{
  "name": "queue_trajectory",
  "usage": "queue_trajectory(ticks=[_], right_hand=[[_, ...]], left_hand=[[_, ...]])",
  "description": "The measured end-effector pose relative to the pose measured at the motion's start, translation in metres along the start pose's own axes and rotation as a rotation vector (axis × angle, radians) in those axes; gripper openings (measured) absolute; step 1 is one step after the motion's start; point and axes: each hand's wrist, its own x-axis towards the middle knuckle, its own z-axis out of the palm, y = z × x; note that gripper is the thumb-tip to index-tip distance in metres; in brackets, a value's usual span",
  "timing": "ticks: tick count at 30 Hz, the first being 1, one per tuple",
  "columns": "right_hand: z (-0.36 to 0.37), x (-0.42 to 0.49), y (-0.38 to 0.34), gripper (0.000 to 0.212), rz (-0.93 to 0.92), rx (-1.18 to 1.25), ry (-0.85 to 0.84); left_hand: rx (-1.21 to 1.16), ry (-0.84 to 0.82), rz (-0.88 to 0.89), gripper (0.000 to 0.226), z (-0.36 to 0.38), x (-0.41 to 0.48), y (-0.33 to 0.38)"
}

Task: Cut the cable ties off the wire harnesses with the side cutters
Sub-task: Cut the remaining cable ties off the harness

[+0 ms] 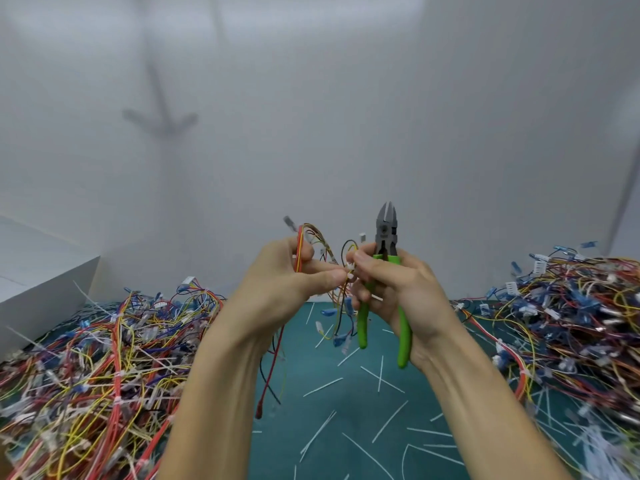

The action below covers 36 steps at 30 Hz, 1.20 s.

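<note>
Green surface below: left grip holds a harness, right grip clasps side cutters; next, I think, blades onto the tie between them

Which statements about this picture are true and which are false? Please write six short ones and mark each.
1. The right hand holds green-handled side cutters. True.
2. The cutters' tip points down. False: it points up.
3. The left hand holds a wire harness. True.
4. White cut ties lie on the mat. True.
5. The mat is red. False: it is teal.
6. Loose wires lie only at the left. False: the left pile and the right pile flank the mat.
</note>
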Motion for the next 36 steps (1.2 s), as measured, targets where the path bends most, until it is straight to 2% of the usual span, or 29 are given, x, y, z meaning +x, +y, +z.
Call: queue_trajectory(ticks=[6,8,11,15,18,21,25,36], right_hand=[[0.007,-0.001,0.005,0.012,-0.027,-0.097,0.099],[0.008,-0.001,0.006,0.013,-0.045,-0.199,0.122],[0.003,-0.001,0.004,0.029,-0.11,-0.461,0.127],[-0.009,-0.003,-0.001,0.058,-0.184,-1.005,0.017],[-0.013,-0.004,-0.002,0.058,-0.208,-1.263,-0.009],[-0.018,-0.004,-0.004,0.055,-0.228,-1.337,-0.039],[-0.021,-0.004,-0.008,0.057,-0.306,-1.395,-0.056],[-0.026,-0.005,-0.016,0.062,-0.337,-1.55,-0.058]], left_hand=[[-0.009,0.034,0.006,0.042,0.005,0.001,0.0],[-0.004,0.067,-0.01,0.042,0.007,0.002,0.0],[0.016,0.119,-0.028,0.041,0.007,0.002,0.0],[-0.003,0.098,-0.074,0.035,0.005,0.001,-0.003],[0.066,0.102,-0.05,0.027,0.003,0.002,-0.005],[0.138,0.123,-0.02,0.018,0.001,0.004,-0.005],[0.149,0.138,0.008,0.037,0.002,0.003,-0.004],[0.207,0.154,0.026,0.046,-0.001,0.002,-0.005]])
